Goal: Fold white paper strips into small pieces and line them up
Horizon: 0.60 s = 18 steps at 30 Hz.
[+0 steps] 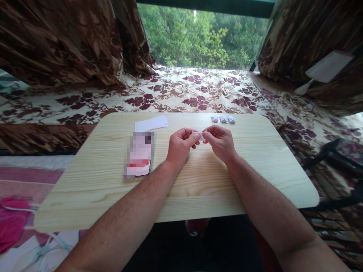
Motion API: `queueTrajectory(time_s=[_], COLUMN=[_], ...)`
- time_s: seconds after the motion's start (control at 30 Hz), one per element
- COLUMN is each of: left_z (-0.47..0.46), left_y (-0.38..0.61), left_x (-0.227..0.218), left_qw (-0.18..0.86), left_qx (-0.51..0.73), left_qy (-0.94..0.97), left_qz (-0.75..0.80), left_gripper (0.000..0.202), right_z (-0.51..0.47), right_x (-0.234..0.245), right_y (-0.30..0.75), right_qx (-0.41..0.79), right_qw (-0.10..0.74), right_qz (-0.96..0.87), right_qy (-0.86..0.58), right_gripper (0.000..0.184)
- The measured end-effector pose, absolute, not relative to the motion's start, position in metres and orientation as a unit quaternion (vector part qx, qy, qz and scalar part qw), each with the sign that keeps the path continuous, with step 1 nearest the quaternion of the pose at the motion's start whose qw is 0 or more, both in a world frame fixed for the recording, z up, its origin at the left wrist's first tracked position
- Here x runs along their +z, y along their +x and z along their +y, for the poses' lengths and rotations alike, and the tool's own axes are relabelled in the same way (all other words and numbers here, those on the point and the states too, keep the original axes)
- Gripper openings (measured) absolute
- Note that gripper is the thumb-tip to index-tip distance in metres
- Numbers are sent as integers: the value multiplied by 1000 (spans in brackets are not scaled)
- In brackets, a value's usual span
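Between my two hands, above the middle of the table, is a small piece of folded white paper (201,136). My left hand (184,140) pinches its left end with thumb and fingers. At the other end my right hand (219,139) grips it the same way. Fingers cover most of the paper, so its full shape is hidden. Just beyond my right hand, three small folded white paper pieces (223,119) stand in a row. White paper strips (150,123) lie stacked to the far left of my left hand.
A phone (138,155), its screen blurred out, lies left of my left forearm on the light wooden table (99,189). Behind the table is a ledge with floral cloth (195,88) below a window. A white lamp (329,67) stands at the right, near a dark chair (337,162).
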<state>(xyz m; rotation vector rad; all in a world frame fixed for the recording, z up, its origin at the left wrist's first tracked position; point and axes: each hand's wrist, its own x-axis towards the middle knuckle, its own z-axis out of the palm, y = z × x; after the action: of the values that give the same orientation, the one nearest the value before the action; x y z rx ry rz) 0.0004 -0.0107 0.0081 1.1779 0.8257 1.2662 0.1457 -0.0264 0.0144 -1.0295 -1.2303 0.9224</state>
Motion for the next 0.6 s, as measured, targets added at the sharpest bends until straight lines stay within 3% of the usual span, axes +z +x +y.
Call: queueTrajectory(time_s=[0.6], left_z=[-9], left_y=[-1], left_x=[6], left_qw=[557], left_qx=[543], left_qy=[519], left_qz=[354], left_gripper=[19], right_z=[-28], right_x=[16], right_y=[144], right_qx=[390], right_qw=[608], right_qz=[-538], right_qy=[-435], right_gripper=[18])
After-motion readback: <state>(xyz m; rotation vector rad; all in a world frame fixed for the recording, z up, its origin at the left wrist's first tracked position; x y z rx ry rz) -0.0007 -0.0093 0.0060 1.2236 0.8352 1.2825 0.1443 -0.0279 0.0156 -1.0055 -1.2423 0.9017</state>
